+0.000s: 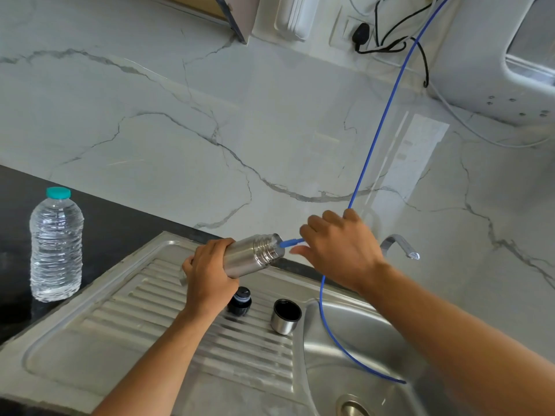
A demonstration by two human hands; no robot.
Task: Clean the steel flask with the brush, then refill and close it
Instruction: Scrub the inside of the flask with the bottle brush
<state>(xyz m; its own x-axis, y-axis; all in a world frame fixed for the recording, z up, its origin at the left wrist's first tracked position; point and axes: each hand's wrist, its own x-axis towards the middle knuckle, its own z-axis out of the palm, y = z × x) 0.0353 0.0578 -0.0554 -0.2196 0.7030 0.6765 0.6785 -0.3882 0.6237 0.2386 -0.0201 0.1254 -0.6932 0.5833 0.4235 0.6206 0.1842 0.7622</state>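
Observation:
My left hand [210, 274] grips the steel flask [255, 253] around its body and holds it tilted nearly on its side above the drainboard, open mouth pointing right. My right hand [339, 247] is closed on the blue handle of the brush [289, 243], whose head is hidden inside the flask's mouth. The flask's dark inner stopper [239, 301] and its steel cup lid [285, 316] stand on the ribbed drainboard just below the flask.
A clear plastic water bottle [56, 244] with a teal cap stands on the black counter at left. The steel sink basin [354, 349] lies at lower right, with a blue tube [375, 139] hanging into it and a tap [401, 244] behind my right hand.

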